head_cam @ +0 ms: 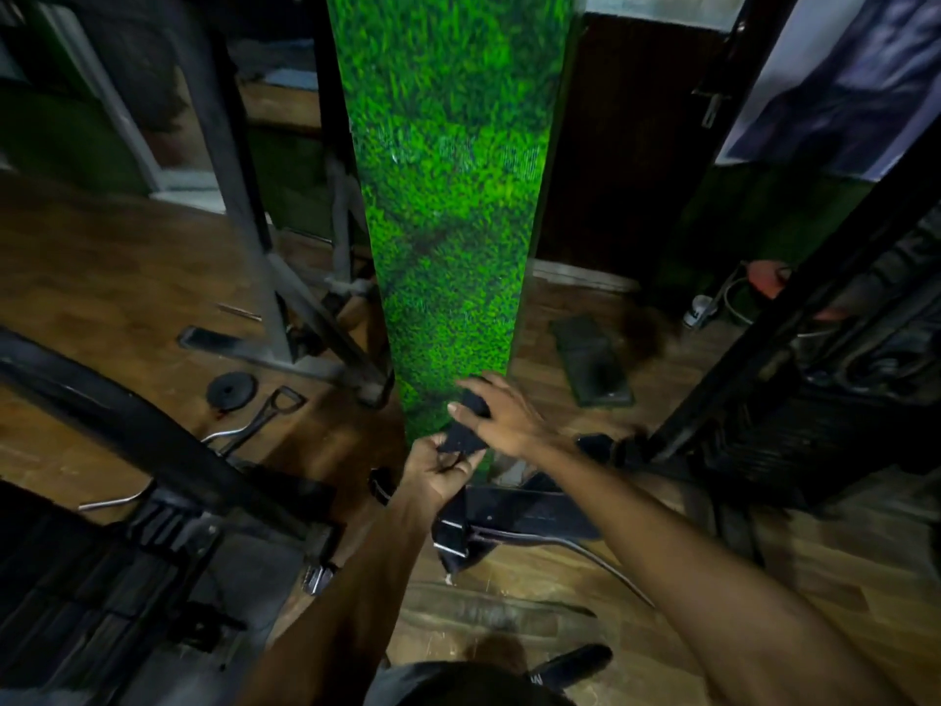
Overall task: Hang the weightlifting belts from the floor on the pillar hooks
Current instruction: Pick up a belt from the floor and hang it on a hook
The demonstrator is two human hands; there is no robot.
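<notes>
Black belt (466, 435) between both hands, against pillar (443, 196)

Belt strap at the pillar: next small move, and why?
Probably lift the strap higher up the green pillar. Both the left hand and right hand grip it low near the base, the rest of the belt trails to the floor, and no hook is visible here.

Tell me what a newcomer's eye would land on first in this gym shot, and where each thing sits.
The bright green grass-patterned pillar fills the centre from top to bottom and stands out against the dim room. At its foot, the left hand and right hand both hold a black belt strap against it. Below them a black belt with a metal buckle hangs or lies near the wooden floor, and a small weight plate lies to the left.
</notes>
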